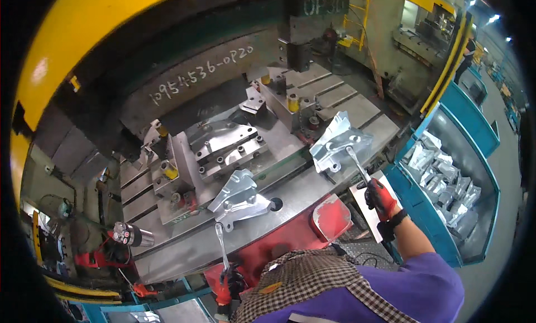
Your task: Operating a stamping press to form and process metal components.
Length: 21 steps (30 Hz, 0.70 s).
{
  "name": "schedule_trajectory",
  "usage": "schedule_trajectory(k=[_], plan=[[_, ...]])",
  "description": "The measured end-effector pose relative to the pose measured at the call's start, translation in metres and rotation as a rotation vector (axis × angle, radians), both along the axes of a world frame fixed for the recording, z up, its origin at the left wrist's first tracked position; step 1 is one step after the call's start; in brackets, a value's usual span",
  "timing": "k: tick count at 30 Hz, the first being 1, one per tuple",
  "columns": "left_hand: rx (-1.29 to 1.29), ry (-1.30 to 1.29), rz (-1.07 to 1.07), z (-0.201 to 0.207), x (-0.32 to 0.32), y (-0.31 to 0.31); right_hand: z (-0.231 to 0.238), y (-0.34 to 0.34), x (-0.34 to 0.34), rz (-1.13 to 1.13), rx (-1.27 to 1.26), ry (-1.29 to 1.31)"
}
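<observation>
My right hand (381,200), in a red and black glove, is closed round the handle of a long metal tongs-like tool (358,163). The tool's head meets a bent silver sheet-metal part (339,143) at the right front of the press bed. At the lower middle, my gloved left hand (228,287) grips a similar metal tool (223,246). Its upper end touches a second sheet-metal part (237,203) of like shape, over the bed's front edge. Between and behind these parts sits the steel die (229,150), with a shiny formed piece (220,134) on it.
The dark upper die (195,83) hangs over the lower one. Yellow-capped posts (293,102) stand on the die. A blue bin (486,211) of silver parts (441,181) stands right. A metal cylinder (133,234) lies at the bed's left front. Another person (466,58) stands far right.
</observation>
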<state>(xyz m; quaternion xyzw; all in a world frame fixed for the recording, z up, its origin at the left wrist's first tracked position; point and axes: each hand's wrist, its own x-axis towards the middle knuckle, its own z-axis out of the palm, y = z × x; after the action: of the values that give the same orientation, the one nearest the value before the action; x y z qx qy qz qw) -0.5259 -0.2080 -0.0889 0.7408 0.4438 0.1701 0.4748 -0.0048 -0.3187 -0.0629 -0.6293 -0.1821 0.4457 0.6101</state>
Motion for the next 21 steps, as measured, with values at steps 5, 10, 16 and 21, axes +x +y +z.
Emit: schedule_trajectory(k=[5, 10, 16, 21], plan=[[-0.311, -0.357, 0.13, -0.028, -0.01, -0.001, 0.004, -0.001, 0.0, 0.053, -0.073, -0.073], [-0.632, -0.619, 0.369, -0.041, -0.02, -0.008, -0.013, 0.036, -0.035, 0.077, 0.121, 0.003], [-0.745, -0.653, 0.444, -0.036, -0.015, -0.008, 0.001, 0.16, -0.105, 0.412, 0.173, 0.631], [-0.483, -0.536, 0.337, -0.078, -0.036, -0.017, 0.06, 0.259, -0.163, 0.393, 0.001, 0.652]])
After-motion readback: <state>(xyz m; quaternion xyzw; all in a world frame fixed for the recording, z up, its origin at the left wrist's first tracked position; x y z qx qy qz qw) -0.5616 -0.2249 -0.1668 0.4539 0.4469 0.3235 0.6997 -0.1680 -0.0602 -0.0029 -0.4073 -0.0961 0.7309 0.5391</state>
